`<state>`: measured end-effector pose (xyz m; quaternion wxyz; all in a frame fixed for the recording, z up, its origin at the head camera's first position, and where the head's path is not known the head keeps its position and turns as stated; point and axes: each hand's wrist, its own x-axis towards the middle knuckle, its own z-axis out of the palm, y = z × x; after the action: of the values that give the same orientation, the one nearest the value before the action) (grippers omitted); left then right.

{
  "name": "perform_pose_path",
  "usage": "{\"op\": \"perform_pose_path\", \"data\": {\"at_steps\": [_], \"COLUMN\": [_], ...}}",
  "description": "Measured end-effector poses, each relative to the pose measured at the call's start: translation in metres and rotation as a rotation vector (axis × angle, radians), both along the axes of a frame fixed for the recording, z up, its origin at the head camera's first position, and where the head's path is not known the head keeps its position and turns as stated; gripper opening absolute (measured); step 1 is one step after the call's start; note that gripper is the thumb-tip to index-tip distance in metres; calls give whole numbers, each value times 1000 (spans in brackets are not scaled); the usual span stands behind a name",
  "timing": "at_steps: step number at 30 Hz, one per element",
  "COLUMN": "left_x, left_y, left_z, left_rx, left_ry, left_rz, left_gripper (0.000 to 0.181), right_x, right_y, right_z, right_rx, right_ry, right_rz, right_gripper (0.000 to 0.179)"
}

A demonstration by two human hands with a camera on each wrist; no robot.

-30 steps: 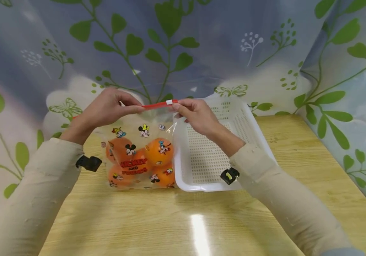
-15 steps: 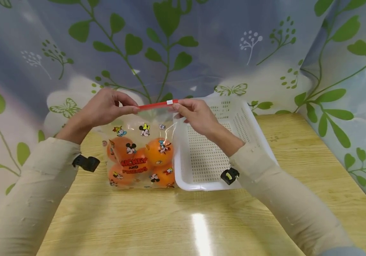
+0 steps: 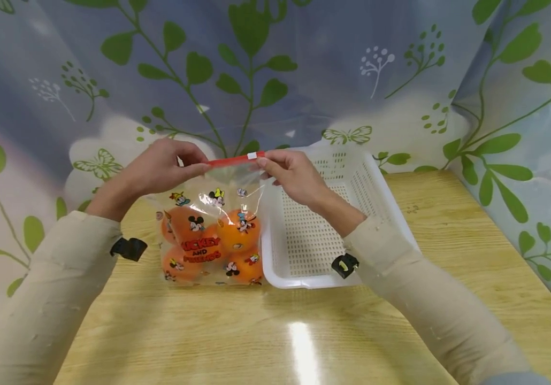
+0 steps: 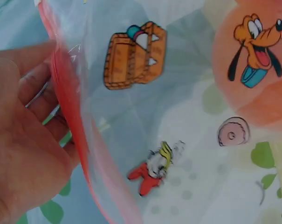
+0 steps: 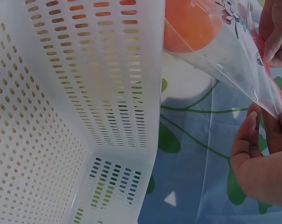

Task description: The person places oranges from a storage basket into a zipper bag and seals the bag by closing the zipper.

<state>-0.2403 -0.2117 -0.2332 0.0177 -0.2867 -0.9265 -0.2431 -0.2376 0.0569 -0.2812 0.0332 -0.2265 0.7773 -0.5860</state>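
Note:
A clear slider zip bag [image 3: 234,184] printed with cartoon characters stands on the table, with several oranges [image 3: 232,235] inside. My left hand [image 3: 157,167] pinches the red zip strip [image 3: 227,161] between thumb and fingers, left of its middle. At the strip's right end, my right hand [image 3: 297,174] pinches the top corner, right beside the white slider [image 3: 252,155]. The left wrist view shows the red strip [image 4: 68,93] running past the left palm [image 4: 29,140]. In the right wrist view, the right hand's fingers [image 5: 245,137] grip the bag's corner.
A white perforated plastic basket [image 3: 299,282] stands against the bag's right side, under the right forearm. The wooden table [image 3: 208,331] extends in front. A leaf-patterned curtain [image 3: 333,64] hangs behind and on both sides.
My left hand has slid a little left along the zip strip, then slightly down. The bag's top has dipped slightly, while my right hand keeps its pinch at the corner.

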Motion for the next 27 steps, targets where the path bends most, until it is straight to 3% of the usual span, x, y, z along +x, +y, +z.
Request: {"op": "perform_pose_path", "data": {"at_steps": [6,11,17,27], "left_x": [3,4,2,0], "left_y": [20,44,60,62], "left_z": [1,2,6,6], "left_rx": [-6,59,85,47], "left_ry": [91,165,162,136], "left_rz": [23,-62,-127,-118], "left_gripper": [34,30,24,20], "right_x": [1,2,4,5], "right_y": [1,0,-1,0], "right_z": [1,3,2,1], "right_rx": [31,67,77,106], "right_ry": [41,109,119,156], "right_rz": [13,16,11,1], "right_gripper": [26,26,26,25]}}
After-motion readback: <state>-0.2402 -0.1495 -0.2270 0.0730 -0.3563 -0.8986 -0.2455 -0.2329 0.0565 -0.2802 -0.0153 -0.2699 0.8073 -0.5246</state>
